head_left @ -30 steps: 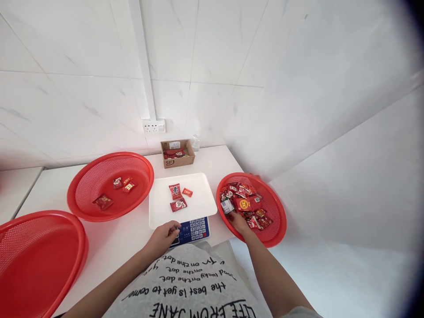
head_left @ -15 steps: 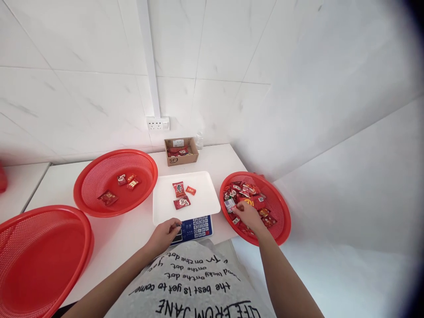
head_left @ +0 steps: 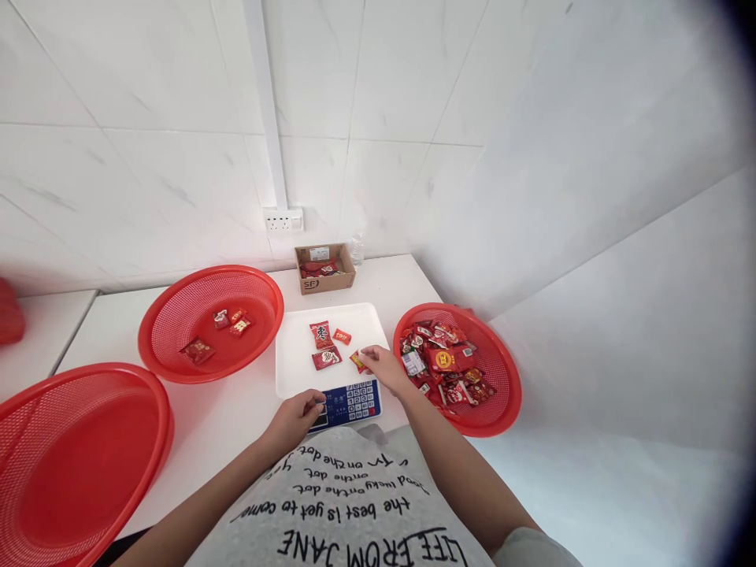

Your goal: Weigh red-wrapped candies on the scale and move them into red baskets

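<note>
My right hand (head_left: 383, 368) pinches a small red and yellow wrapped snack (head_left: 357, 361) at the right side of the white weighing tray (head_left: 295, 383). On that tray lie a red packet with a large black character (head_left: 321, 335), a small orange-red packet (head_left: 341, 336) and a dark red packet (head_left: 327, 357). My left hand (head_left: 297, 415) rests at the left front of the scale (head_left: 348, 403), partly over its display, fingers curled together with nothing visible in them. To the right, a red basket (head_left: 513, 386) holds a heap of red wrapped snacks (head_left: 452, 360).
A second red basket (head_left: 154, 350) at the left holds several packets. Nearer stands another red basket (head_left: 154, 394). Behind the scale is a cardboard box (head_left: 331, 283) with red packets in it. A wall socket (head_left: 283, 220) sits above the white table (head_left: 206, 421).
My right hand has moved left from the right-hand basket to the tray, bringing a red and yellow snack. My left hand has stayed by the scale's display.
</note>
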`<state>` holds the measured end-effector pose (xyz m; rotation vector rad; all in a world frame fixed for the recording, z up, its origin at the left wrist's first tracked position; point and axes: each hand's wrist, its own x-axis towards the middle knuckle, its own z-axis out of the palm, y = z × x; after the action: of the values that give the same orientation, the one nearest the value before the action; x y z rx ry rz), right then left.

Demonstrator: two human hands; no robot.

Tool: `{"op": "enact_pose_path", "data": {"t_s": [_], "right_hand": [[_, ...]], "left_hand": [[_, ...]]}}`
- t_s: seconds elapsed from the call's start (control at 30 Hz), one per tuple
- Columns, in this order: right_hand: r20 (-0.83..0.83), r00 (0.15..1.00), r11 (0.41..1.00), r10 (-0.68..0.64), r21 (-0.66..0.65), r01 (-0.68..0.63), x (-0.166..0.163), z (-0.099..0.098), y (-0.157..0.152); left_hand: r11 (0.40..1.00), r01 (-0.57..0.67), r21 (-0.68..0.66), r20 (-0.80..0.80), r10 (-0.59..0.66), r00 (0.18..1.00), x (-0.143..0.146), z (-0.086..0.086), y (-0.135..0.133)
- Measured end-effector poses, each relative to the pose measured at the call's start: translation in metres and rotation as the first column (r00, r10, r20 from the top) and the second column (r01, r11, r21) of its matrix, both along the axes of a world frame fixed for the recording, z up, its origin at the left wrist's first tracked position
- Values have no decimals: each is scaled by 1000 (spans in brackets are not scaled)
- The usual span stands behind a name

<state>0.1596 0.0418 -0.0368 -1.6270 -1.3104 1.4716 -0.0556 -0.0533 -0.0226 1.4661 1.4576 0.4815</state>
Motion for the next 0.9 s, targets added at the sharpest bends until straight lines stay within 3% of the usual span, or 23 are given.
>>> {"op": "enact_pose_path", "data": {"t_s": [0.17,0.3,0.37,0.43,0.53,0.63,0.77,0.9], "right_hand": [[20,998,995,-56,82,55,9,-3,-2],[204,970,963,-134,257,79,38,-5,-21],[301,933,942,-197,323,94,58,-10,-34],[399,889,946,-224,308,100,76,-17,-48],[532,826,968,-186,244,60,94,-28,-65],[623,777,985,-91,171,-21,99,-36,-75],[715,699,993,1,81,-83,95,-38,-79],[745,667,993,17,68,-101,92,-36,-79]], "left_hand": [[1000,16,16,-4,-16,1000,-1,-1,0],[999,28,22,-43,-27,999,-5,-4,0],[993,70,90,-108,-60,992,-5,-5,2],[958,175,229,-196,-130,972,-2,-4,8],[827,377,417,-350,-237,906,11,-3,21],[737,527,425,-494,-299,817,32,-8,38],[713,617,334,-607,-338,719,50,-20,59],[708,620,339,-664,-287,691,47,-32,76]]}}
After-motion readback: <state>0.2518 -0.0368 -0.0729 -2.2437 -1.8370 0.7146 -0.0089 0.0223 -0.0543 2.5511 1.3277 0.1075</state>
